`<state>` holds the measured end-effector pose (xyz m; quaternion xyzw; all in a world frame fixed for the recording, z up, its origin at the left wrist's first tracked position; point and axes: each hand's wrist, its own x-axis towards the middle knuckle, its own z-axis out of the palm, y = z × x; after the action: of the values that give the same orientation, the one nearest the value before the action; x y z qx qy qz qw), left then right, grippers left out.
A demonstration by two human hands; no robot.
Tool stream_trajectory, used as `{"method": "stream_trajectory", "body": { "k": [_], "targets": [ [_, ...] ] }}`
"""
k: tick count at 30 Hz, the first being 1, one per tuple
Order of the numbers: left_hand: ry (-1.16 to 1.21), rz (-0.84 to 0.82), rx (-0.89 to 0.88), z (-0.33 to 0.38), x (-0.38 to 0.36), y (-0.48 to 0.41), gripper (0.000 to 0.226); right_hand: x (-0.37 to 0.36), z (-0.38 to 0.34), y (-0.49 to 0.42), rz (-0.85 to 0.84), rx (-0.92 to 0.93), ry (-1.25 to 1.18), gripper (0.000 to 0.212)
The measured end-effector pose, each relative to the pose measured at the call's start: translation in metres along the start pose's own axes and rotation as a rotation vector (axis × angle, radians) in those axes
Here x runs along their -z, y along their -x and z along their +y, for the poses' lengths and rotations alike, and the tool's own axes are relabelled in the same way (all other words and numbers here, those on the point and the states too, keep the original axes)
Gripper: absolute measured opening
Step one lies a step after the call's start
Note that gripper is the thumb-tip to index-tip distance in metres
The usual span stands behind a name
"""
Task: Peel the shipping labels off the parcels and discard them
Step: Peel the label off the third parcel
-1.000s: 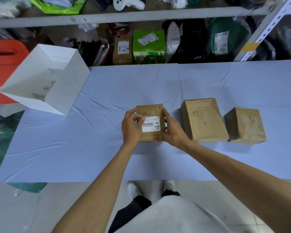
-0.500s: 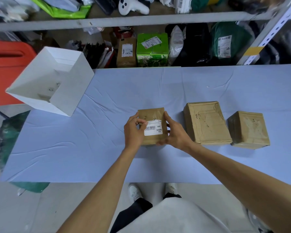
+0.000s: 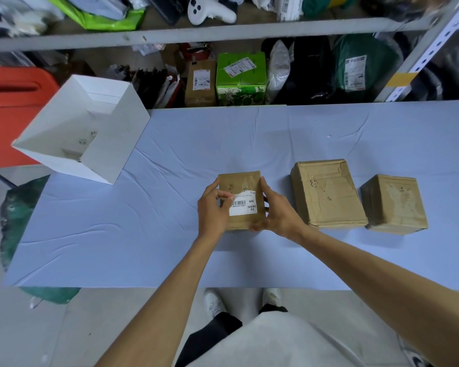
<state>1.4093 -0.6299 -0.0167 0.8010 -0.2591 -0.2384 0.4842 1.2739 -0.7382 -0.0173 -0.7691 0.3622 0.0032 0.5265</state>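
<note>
A small brown cardboard parcel sits on the pale blue table in front of me. A white shipping label with a barcode is on its top, and its upper left corner is curled up. My left hand pinches that lifted corner between thumb and fingertips. My right hand grips the parcel's right side and holds it steady. Two more brown parcels, a larger one and a smaller one, stand to the right with no labels showing on top.
An open white box stands at the table's far left corner, hanging over the edge. Behind the table, shelves hold labelled parcels, a green carton and bags. A red bin is at far left.
My left thumb and fingers have worked at the label's upper left corner, which now curls up off the cardboard. The right hand has kept its hold on the parcel.
</note>
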Motion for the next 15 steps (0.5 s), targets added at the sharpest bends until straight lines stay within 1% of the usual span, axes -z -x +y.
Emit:
{"method": "stream_trajectory", "body": {
  "k": [6,8,10,11,13,15],
  "targets": [
    [0.012,-0.026,0.009,0.0002,0.0009,-0.0005,0.002,-0.0004,-0.0009,-0.0001,0.006,-0.006,-0.005,0.135],
    [0.015,-0.031,0.018,0.0011,0.0016,-0.0002,0.002,-0.0006,-0.0004,0.0005,0.009,-0.007,-0.033,0.129],
    [0.008,-0.034,0.023,0.0015,0.003,-0.0003,0.003,-0.0013,-0.0011,0.002,0.015,0.006,-0.059,0.118],
    [0.004,-0.034,0.025,0.001,0.004,-0.0009,0.003,-0.0017,-0.002,0.0024,0.017,0.022,-0.05,0.118],
    [0.003,-0.038,0.028,0.0001,0.0056,-0.0024,0.003,-0.0018,-0.0026,0.0025,0.011,0.063,-0.026,0.124],
    [-0.006,-0.045,0.029,0.0,0.0068,-0.003,0.003,-0.0014,-0.003,0.0027,0.007,0.083,-0.022,0.124]
  ]
}}
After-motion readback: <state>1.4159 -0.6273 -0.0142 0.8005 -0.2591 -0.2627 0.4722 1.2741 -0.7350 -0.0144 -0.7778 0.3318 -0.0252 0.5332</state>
